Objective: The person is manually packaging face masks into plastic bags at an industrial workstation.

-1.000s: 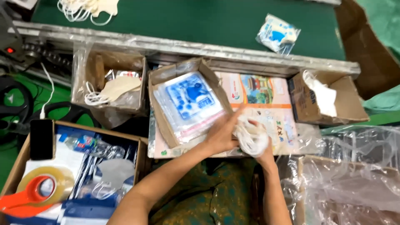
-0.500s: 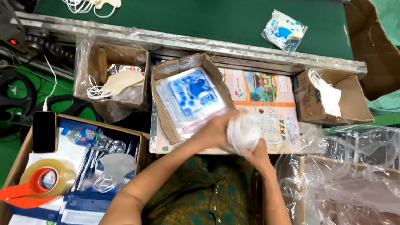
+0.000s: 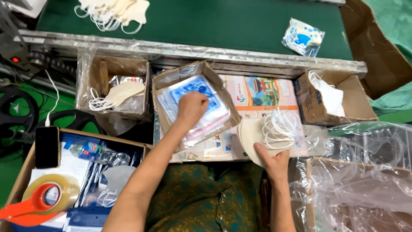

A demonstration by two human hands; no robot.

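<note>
My left hand point(image 3: 192, 108) rests with curled fingers on the top clear blue-printed bag point(image 3: 198, 96) of a stack in an open cardboard box point(image 3: 223, 99); whether it grips a bag I cannot tell. My right hand point(image 3: 271, 160) holds a folded cream face mask point(image 3: 268, 133) with white ear loops, lying on a printed sheet point(image 3: 262, 92) in front of me.
A box of cream masks point(image 3: 118, 94) stands at the left, a box with white masks point(image 3: 330, 96) at the right. On the green conveyor point(image 3: 214, 21) lie a packed mask point(image 3: 302, 36) and a mask pile point(image 3: 116, 10). Tape dispenser point(image 3: 36, 202) and phone point(image 3: 46, 147) lower left; plastic sheeting point(image 3: 365, 184) right.
Both hands were together on the mask; my left hand has since moved up and left onto the bag stack, while my right hand keeps the mask on the sheet.
</note>
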